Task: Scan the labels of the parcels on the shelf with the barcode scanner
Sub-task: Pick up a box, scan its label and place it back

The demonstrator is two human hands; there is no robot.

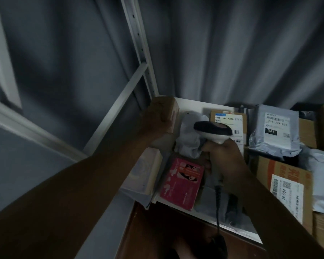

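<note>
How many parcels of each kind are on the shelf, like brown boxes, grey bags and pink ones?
Counting only parcels clear enough to tell:
Brown cardboard boxes: 3 (one held by the left hand at, one, one)
Grey plastic bags: 2 ()
Pink parcels: 1
Total: 6
More boxes at the right edge are cut off, so they are left out.

Dim light throughout: my forearms and both hands read as near-black shapes, detail lost in shadow. The brightest patches are the white parcel labels (pixel 276 122) and the shelf board (pixel 190 105), lit softly from above. Motion blur smears the grey curtain (pixel 232 53) and shelf upright (pixel 138 43). Wide-angle distortion bends the frame rails at the left edge.
</note>
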